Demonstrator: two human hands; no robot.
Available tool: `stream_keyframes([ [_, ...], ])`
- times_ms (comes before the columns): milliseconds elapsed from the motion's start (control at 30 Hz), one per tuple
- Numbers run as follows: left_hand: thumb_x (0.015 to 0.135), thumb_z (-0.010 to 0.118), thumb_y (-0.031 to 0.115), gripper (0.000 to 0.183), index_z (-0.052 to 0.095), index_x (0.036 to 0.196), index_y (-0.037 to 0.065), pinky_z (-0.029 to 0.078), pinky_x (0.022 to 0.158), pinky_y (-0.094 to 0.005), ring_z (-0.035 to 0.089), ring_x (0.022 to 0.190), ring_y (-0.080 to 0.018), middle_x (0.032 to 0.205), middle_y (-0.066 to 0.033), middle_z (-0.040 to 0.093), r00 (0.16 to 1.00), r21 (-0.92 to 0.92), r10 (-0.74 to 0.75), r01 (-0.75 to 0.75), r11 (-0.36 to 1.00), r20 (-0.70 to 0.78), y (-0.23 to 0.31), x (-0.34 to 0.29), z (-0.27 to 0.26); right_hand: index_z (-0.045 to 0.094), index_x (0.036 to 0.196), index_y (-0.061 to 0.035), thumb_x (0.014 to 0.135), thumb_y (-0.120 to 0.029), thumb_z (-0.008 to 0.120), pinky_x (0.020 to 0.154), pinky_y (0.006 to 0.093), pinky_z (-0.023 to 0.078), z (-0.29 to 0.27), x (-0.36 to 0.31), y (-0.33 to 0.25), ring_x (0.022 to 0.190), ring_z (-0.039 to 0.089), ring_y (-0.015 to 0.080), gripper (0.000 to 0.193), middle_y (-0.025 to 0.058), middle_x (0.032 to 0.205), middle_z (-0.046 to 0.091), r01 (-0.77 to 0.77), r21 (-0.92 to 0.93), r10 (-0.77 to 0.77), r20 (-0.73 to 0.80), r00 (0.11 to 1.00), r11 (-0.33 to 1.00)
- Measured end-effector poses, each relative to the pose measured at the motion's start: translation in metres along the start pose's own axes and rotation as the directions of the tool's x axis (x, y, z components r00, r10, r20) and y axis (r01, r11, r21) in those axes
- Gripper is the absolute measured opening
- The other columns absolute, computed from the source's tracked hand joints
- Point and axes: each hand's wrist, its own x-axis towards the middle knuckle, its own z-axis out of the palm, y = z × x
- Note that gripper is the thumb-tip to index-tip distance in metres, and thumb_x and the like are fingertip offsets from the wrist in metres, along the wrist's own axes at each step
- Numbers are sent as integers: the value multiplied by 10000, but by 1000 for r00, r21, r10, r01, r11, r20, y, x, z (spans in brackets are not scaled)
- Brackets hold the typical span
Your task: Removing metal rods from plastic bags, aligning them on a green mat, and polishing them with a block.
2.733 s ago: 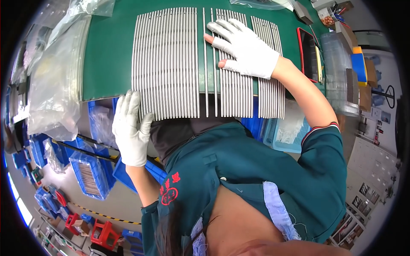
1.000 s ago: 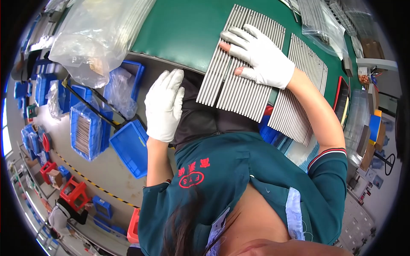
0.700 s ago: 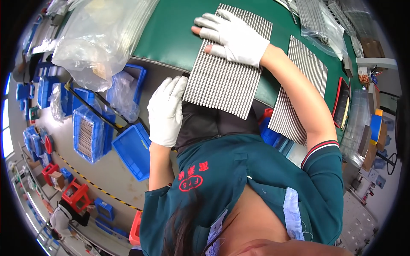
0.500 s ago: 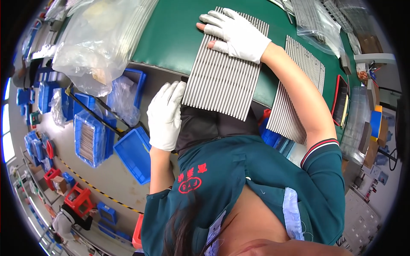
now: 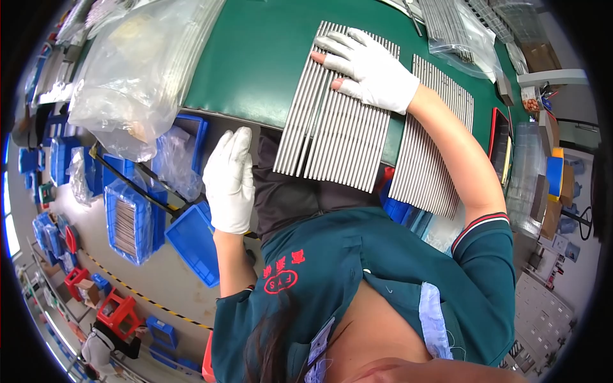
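A flat row of thin grey metal rods [image 5: 348, 143] lies side by side on the green work table [image 5: 249, 70], its near ends sticking out past the table edge. My right hand [image 5: 373, 73], in a white glove with some fingertips bare, rests flat on the far part of this row, fingers spread. A narrow gap splits several rods on the left from the wider group. My left hand [image 5: 230, 182], also white-gloved, is held off the table edge, left of the rods and apart from them, with fingers stretched out and nothing visible in it.
A second row of rods [image 5: 424, 159] lies to the right, partly under my right forearm. Clear plastic bags [image 5: 134, 70] stand at the far left of the table; bagged rods [image 5: 456, 38] lie far right. Blue bins [image 5: 195, 242] are below on the left.
A gap has opened between the leftmost rods and the rest, with my right hand shifting slightly right over them. My left hand has moved left, away from the row's edge.
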Motion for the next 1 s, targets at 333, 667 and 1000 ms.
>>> stream_keyframes([
  [333,908,559,23,360,572,1268,15,439,987,-413,572,1157,-361,1241,-162,616,990,-57,-126,122,991,-59,3,-11,-3,463,1408,-123,892,-540,508,1177,478,175,-6,37,-92,1382,350,259,665,136,1433,453,240,374,-218,-101,971,896],
  [667,901,522,-40,425,505,1323,-1,450,985,-404,577,1159,-348,1245,-184,605,997,-83,-39,33,996,-71,4,-4,-2,469,1385,-101,834,-543,549,1148,520,208,-19,-11,-85,1352,385,300,711,143,1450,441,253,460,-258,-53,965,851],
  [1000,932,522,14,385,511,1316,-15,431,999,-412,570,1166,-337,1265,-188,587,997,-83,13,-19,996,-72,6,6,-1,461,1387,-93,826,-526,582,1142,519,220,-20,-9,-86,1336,414,297,719,152,1429,462,257,489,-248,-84,965,833],
])
